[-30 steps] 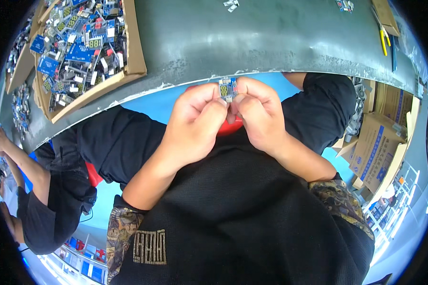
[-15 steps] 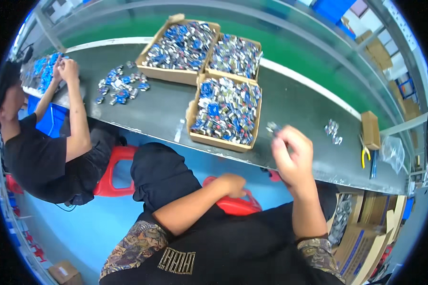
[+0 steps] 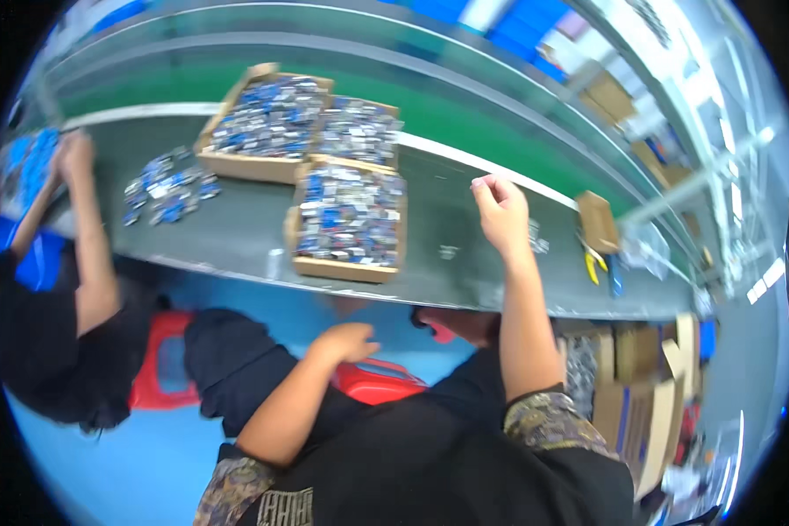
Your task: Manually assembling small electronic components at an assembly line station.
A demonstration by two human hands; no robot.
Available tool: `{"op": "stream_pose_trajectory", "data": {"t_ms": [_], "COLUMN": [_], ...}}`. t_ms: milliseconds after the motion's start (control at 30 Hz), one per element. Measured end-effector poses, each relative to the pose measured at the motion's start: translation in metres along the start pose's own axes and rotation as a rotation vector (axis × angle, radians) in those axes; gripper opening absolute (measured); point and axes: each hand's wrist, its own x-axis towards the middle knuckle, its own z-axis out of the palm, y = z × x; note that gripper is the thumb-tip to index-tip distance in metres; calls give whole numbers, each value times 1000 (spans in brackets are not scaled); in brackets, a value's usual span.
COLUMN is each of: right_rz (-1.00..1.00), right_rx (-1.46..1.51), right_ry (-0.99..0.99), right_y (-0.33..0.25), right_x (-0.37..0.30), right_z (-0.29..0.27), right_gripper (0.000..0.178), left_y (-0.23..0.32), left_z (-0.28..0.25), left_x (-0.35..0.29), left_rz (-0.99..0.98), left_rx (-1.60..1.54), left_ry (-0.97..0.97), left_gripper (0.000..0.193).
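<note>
My right hand [image 3: 502, 215] is raised over the right part of the dark table [image 3: 263, 210], its thumb and forefinger pinched together. Whatever may be between the fingertips is too small to make out. A small metal part [image 3: 448, 252] lies on the table left of that hand, apart from it. Just behind my wrist sits a little cluster of shiny metal parts [image 3: 537, 238], partly hidden. My left hand [image 3: 348, 342] hangs low over my lap, by a red stool [image 3: 377, 383], with loosely bent fingers and nothing visible in it.
Three cardboard boxes full of small blue and silver parts, the nearest box [image 3: 349, 272] among them, stand mid-table. A loose pile [image 3: 168, 188] lies left of them. Yellow-handled pliers [image 3: 593, 261] and a small carton [image 3: 598, 223] are at right. Another person [image 3: 53, 333] works at far left.
The view has swung to the right. My right hand has moved farther over the table, away from the small part that was at its fingertips. My left hand stays low.
</note>
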Motion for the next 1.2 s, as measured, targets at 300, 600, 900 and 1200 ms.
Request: {"op": "stream_pose_trajectory", "data": {"t_ms": [300,600,900,1200], "right_rz": [48,301,240,270], "right_rx": [-533,-485,387,711], "right_ry": [271,64,-36,-496], "right_y": [143,136,48,-7], "right_x": [-32,-8,-83,-166], "right_z": [-144,-137,-119,-91], "right_gripper": [24,25,22,29], "left_y": [26,41,138,196], "left_z": [2,0,-40,-59], "left_x": [-20,15,-19,-36], "left_rz": [-22,-60,289,362], "left_rx": [0,44,-824,-976], "left_ry": [-113,-184,-186,229], "left_gripper": [48,50,35,34]}}
